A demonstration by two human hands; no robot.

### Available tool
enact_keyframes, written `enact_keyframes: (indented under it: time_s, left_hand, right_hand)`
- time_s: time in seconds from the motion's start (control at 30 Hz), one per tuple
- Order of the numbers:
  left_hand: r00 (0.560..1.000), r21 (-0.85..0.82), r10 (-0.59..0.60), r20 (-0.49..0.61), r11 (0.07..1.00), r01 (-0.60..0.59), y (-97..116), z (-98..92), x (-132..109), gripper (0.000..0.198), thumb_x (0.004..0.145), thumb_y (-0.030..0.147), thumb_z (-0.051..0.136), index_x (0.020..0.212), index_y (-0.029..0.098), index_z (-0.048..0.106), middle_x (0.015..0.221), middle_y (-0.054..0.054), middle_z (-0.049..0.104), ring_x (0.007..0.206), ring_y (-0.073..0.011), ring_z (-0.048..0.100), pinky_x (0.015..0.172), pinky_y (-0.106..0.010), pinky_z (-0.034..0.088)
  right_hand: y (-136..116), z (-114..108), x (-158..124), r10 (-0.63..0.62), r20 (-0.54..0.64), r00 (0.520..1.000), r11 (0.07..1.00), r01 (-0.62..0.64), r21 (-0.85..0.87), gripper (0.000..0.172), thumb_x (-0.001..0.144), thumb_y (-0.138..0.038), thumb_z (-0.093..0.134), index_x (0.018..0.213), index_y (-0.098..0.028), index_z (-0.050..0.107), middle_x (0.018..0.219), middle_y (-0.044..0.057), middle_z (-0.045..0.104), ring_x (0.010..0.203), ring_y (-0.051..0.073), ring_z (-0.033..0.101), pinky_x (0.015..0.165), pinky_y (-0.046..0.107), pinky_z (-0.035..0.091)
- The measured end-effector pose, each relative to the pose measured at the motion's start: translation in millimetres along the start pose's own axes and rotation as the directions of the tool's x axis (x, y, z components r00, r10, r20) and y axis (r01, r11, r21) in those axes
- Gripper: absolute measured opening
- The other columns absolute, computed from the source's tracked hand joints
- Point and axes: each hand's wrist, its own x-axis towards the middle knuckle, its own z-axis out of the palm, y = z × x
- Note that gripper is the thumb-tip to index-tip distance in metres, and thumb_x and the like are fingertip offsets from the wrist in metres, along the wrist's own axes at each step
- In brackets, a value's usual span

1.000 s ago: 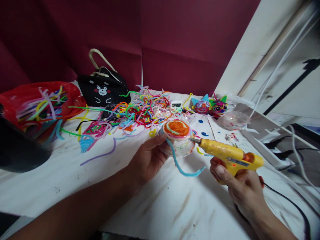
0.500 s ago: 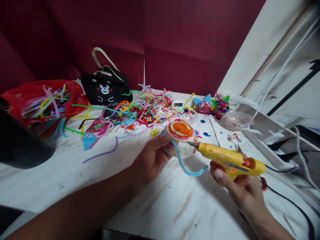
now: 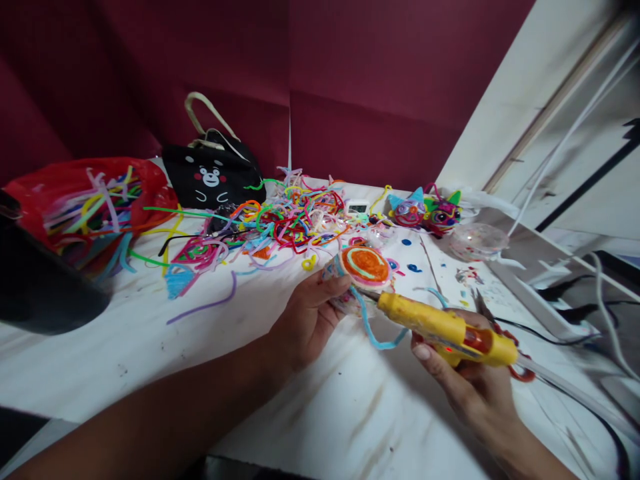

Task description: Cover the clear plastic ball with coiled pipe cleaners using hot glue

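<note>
My left hand (image 3: 313, 310) grips a clear plastic bowl-like piece, whose top carries an orange disc (image 3: 367, 267) with a pale green curve and a pink rim. From beside my left thumb a light blue pipe cleaner (image 3: 369, 325) hangs in a loop. My right hand (image 3: 465, 380) is wrapped around a yellow hot glue gun (image 3: 440, 325) with a red light on its side. The gun's metal nozzle points left and meets the piece just below the orange disc; whether it touches is hard to tell. Red-handled scissors (image 3: 483, 308) lie partly hidden behind the gun.
A heap of coloured pipe cleaners (image 3: 300, 217) lies at the back, beside a black bag (image 3: 210, 180). More fill a red plastic bag (image 3: 30, 183) at left. Two decorated cat-like figures (image 3: 410, 210) and a clear bowl (image 3: 479, 241) stand back right, near a white tray (image 3: 530, 287).
The glue gun has moved left and slightly down, its nozzle now at the piece beside the blue pipe cleaner. My left hand has tilted the piece and shifted it slightly right.
</note>
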Motion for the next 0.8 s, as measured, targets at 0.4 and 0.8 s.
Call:
enact_keyframes:
  time_s: [0.4, 0.8]
  left_hand:
    - [0.999, -0.088, -0.015, -0.04, 0.996, 0.011, 4.4, 0.0, 3.0, 0.014, 0.078, 0.006, 0.066, 0.091, 0.011, 0.07, 0.084, -0.005, 0.076, 0.075, -0.0136, 0.071, 0.071, -0.021, 0.057]
    - [0.996, -0.183, 0.029, -0.085, 0.982, -0.045, 19.6, 1.3, 6.8, 0.026, 0.082, -0.001, 0.056, 0.101, 0.014, 0.067, 0.073, -0.003, 0.074, 0.063, -0.0108, 0.07, 0.057, -0.015, 0.055]
  right_hand:
    - [3.6, -4.6, -0.5, 0.077, -0.035, 0.996, 0.997, -0.077, 0.009, 0.038, 0.078, -0.032, 0.076, 0.107, -0.027, 0.051, 0.089, 0.003, 0.063, 0.072, 0.018, 0.066, 0.06, 0.026, 0.056]
    - [9.3, -31.1, 12.8, 0.258, 0.123, 0.958, 0.924, -0.282, 0.257, 0.023, 0.081, -0.038, 0.073, 0.093, -0.02, 0.065, 0.076, 0.005, 0.064, 0.062, 0.016, 0.056, 0.052, 0.028, 0.045]
